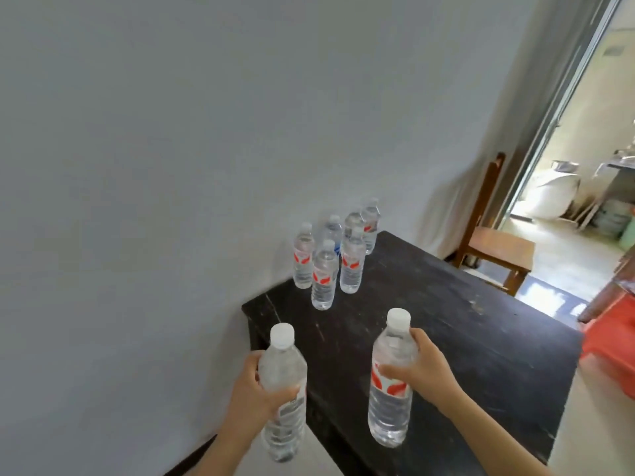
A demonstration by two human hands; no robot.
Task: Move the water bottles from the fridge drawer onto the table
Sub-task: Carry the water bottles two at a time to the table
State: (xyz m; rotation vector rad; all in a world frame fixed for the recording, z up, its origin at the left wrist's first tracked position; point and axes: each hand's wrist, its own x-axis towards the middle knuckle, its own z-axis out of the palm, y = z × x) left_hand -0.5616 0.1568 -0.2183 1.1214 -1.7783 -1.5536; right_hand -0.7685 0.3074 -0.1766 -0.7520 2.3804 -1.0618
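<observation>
Clear plastic, water inside: the left hand (254, 386) curls round one capped bottle (281, 365), off the dark tabletop (446, 321) edge. The right hand (421, 367) grips a red-labelled bottle (391, 403) over it. Beyond both hands, six more bottles (323, 276) stand upright, clustered against the wall (171, 166).

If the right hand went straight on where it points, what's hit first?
Probably the nearest standing bottle by the wall; the right hand and its held bottle cross only bare table first. Depth unclear.
</observation>
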